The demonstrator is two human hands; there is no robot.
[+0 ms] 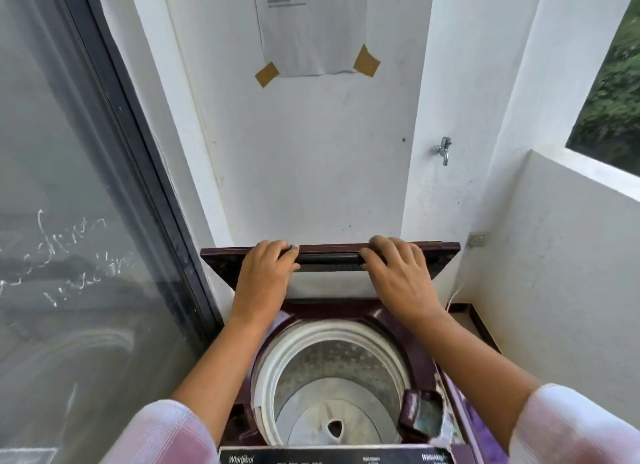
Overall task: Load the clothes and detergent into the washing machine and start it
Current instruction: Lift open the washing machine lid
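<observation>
A maroon top-loading washing machine stands in front of me with its lid raised upright against the wall. My left hand grips the lid's top edge on the left, and my right hand grips it on the right. Below, the steel drum with a white rim is open and holds no clothes. A small maroon detergent compartment sits at the drum's front right. The control panel runs along the bottom edge. No clothes or detergent pack are in view.
A dark-framed glass door fills the left side. A white wall with a taped paper notice rises behind the machine. A metal tap juts from the wall at right, beside a low white parapet.
</observation>
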